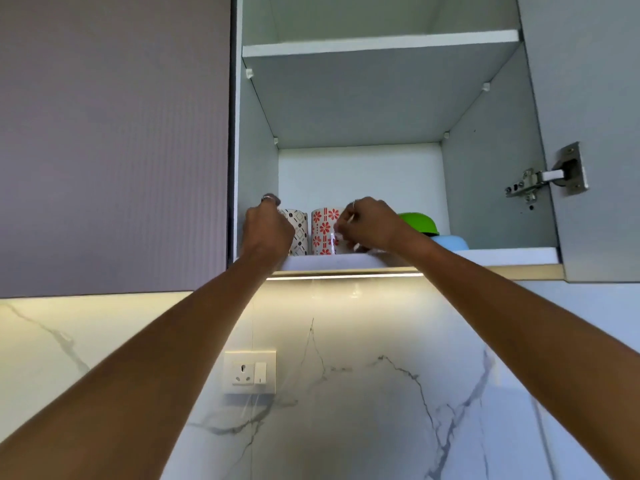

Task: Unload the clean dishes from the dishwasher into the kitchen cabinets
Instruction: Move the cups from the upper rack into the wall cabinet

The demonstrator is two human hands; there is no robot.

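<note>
We have both hands up on the bottom shelf point(502, 255) of the open cabinet — the left hand point(268, 230) curled round the black-patterned mug point(299, 233), the right hand point(369, 225) gripping the red-flowered mug point(323, 232) just beside it, both mugs upright, each nearest its own hand.

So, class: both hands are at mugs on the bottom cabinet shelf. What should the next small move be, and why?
Probably let go and draw both hands back. The left hand grips the black-patterned mug and the right hand the red-flowered mug; both mugs appear to stand upright, side by side on the shelf, so they seem placed.
</note>
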